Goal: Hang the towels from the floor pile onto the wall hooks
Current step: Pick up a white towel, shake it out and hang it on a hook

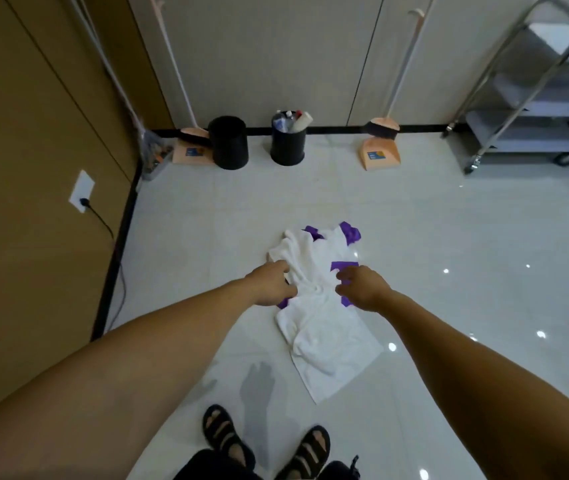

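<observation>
Sandals point(222, 433) stand at the bottom centre of the frame on the tiled floor point(449, 237). Both bare forearms run up from the lower corners toward the middle of the frame.

The left hand point(271, 284) grips a bunched fold of the white towel point(324, 327), with fingers and thumb curled round the cloth. The right hand point(362, 287) is at the edge of the purple towel point(343, 265) with its fingers curled. Whether it has closed on the cloth cannot be told.

The towels lie in one heap on the floor at the centre of the frame, white over purple.

Step in hand, as judged: picking the first towel out of the pile. Nothing is hung yet.

Next move, as judged: separate one towel from the heap, lift it free of the floor, then find an edge that will sit over a hook. No wall hooks are in view.

Further up the frame, two black bins point(228, 142) stand by the wall, and a metal cart point(532, 98) stands at the upper right.
</observation>
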